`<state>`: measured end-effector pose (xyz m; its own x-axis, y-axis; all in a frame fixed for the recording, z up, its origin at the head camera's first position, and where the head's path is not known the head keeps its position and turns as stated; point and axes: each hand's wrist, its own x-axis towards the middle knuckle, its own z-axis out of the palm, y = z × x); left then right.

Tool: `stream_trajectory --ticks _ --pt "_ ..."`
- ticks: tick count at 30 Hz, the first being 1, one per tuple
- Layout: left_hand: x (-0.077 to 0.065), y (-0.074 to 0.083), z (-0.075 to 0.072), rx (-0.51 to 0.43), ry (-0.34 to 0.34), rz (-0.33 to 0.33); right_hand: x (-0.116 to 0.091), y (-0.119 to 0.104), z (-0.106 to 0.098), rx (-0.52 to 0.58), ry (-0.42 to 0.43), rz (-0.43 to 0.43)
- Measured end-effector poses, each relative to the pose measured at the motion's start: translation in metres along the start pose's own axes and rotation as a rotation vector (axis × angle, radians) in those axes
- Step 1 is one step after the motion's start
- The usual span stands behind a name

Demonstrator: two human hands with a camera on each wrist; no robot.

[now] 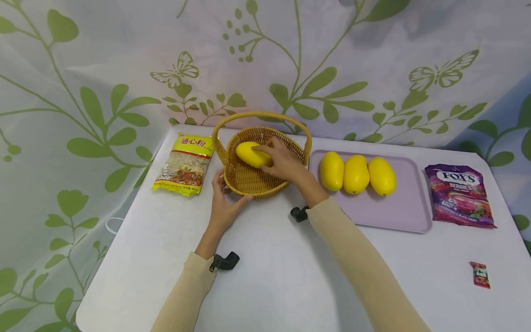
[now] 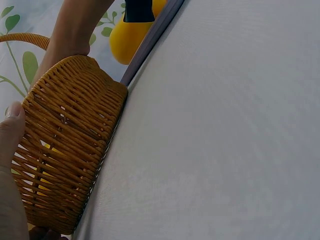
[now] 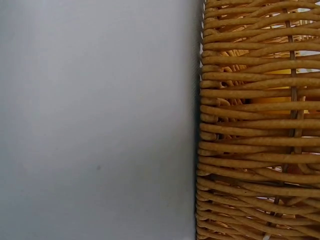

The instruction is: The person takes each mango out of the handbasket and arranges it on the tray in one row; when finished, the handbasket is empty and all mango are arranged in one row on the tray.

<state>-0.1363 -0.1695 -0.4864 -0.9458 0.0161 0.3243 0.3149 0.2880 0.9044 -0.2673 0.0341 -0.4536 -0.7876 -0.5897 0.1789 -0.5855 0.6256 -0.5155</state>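
Note:
A wicker basket (image 1: 254,190) with a tall arched handle stands at the back of the table. My right hand (image 1: 283,159) reaches into it and grips a yellow mango (image 1: 250,154) inside, fingers on its right end. The left hand (image 1: 224,207) holds the basket's front left side, fingers round the outer wall. In the left wrist view its thumb (image 2: 12,125) lies at the rim of the woven wall (image 2: 70,135). The right wrist view shows mostly wicker wall (image 3: 260,120), which hides the right hand; yellow shows through the gaps.
Right of the basket, a lilac tray (image 1: 390,214) bears three yellow mangoes (image 1: 356,174). A pasta bag (image 1: 184,166) lies to the basket's left. At the far right are a purple candy bag (image 1: 460,196) and a small red wrapped candy (image 1: 480,275). A leaf-patterned cloth hangs behind.

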Motion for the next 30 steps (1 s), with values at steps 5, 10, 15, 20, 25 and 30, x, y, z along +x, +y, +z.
stream_trajectory --ticks 5,10,15,20,25,30 --pt "-0.0004 -0.0003 0.0004 0.002 -0.003 -0.002 0.0001 0.0014 0.0004 0.065 -0.011 -0.002" --pt "-0.0007 -0.0008 0.0013 0.002 -0.004 -0.005 -0.0017 0.0014 -0.0005 0.061 -0.04 -0.039" --pt "-0.0004 0.0001 0.0019 0.013 -0.007 -0.009 -0.0026 0.0001 -0.0019 0.034 -0.111 -0.026" --pt "0.0001 0.0015 0.0016 0.021 -0.003 0.01 -0.0014 -0.0008 -0.0025 0.051 -0.086 0.013" --pt "0.0002 0.0016 0.0005 0.022 0.001 0.004 -0.0003 -0.0018 -0.0027 0.066 -0.095 0.034" --pt "0.0001 0.002 0.0005 0.021 -0.001 -0.001 0.0002 -0.0029 -0.004 0.079 -0.122 0.044"
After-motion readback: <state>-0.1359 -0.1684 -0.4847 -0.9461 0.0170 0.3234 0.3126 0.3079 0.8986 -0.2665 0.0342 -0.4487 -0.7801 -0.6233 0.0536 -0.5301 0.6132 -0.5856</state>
